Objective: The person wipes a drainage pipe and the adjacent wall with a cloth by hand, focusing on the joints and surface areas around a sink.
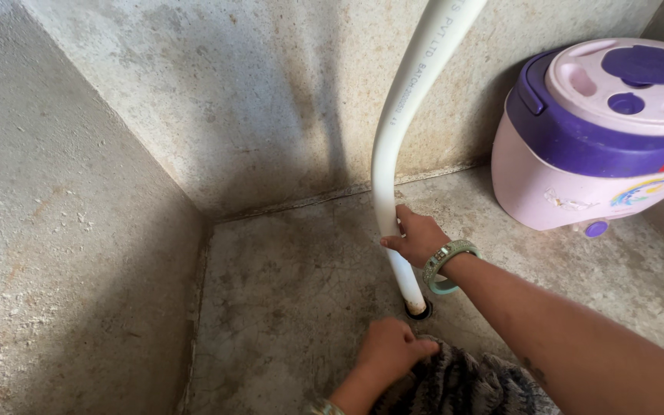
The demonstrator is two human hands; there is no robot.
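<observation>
Head view: right hand (416, 237), wearing a pale green bangle (446, 266) at the wrist, is closed around a white plastic pipe (393, 154) just above its lower end. That pipe curves down from the top of frame and enters a small dark round hole (419, 310) in the grey concrete floor (286, 292). Left hand (390, 347) lies near the hole, fingers curled onto a dark grey patterned cloth (463, 384); whether it grips the cloth cannot be told. Hands are apart. A pink and purple insulated water jug (601, 131) stands against the concrete wall (255, 100), well right of the pipe.
</observation>
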